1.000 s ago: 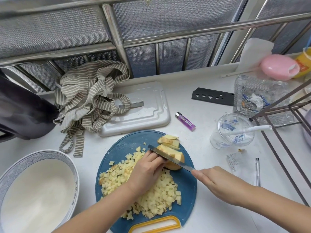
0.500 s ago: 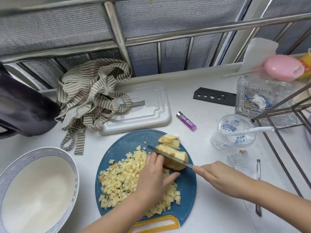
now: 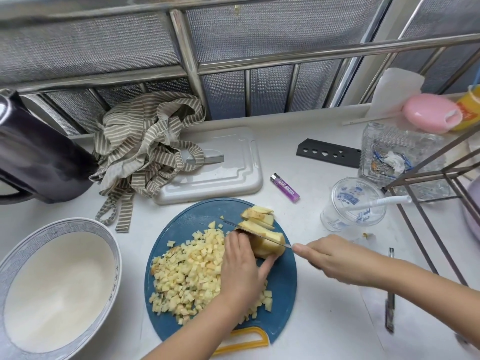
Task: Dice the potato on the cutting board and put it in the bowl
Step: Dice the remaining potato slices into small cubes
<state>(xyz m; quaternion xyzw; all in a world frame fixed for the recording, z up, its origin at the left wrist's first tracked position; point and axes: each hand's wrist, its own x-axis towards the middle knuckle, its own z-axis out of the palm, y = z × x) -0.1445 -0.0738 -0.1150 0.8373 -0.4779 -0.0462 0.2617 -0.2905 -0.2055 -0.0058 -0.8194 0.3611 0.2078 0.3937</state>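
Potato: one uncut chunk sits near the 1 o'clock edge of the board. A few slices lie just beyond it, toward 12 o'clock.
Dice: a big heap covers the board from its centre out to 8 o'clock, and part of it is hidden under the left wrist.
Bowl: off the board at 9 o'clock, just beside its rim. I see no potato in it.
Left hand: fingers curled over the chunk's 9 o'clock side, thumb stretched along its near side, holding it down.
Right hand: comes in from 3 o'clock, wrapped round the knife handle, which it hides.
Knife: the blade lies across the top of the chunk with its tip pointing to 10 o'clock. I cannot tell how deep it sits.
Done: I judge most of the potato is already diced.
Left: I reckon the chunk needs slicing, and it and the loose slices need cutting into cubes. All of it then goes to the bowl, and that move has not yet begun.
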